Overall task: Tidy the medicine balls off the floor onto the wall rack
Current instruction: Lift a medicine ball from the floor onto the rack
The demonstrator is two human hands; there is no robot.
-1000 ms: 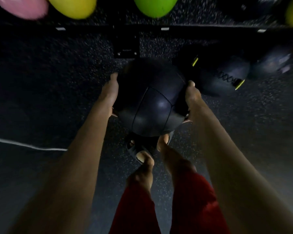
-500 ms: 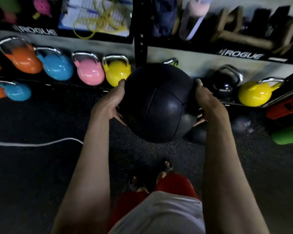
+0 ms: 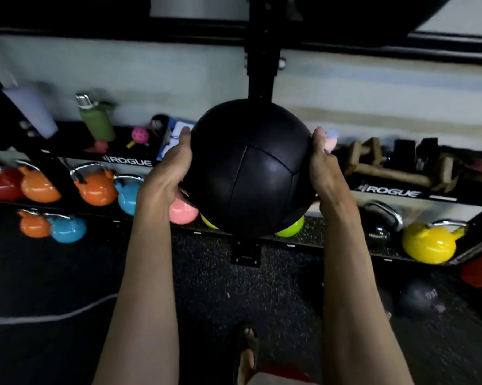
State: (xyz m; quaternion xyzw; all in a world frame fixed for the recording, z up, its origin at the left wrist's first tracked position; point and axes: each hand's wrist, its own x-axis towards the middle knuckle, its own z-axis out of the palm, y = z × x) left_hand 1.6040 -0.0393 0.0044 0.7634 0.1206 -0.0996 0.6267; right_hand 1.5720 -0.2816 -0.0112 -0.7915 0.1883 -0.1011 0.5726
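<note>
Rack [image 3: 262,68] nearer, medicine ball [image 3: 251,168] higher between left hand [image 3: 176,162], right hand [image 3: 324,165]

Both arms are held out fwd, nearly straight, forearms bare & approx. parallel. L hand [image 3: 173,165] is pressed to the left side of the medicine ball [image 3: 251,168], R hand [image 3: 324,165] to its right side. Thumbs are laid upward along it; fingers are curled behind, mostly hidden.
</note>
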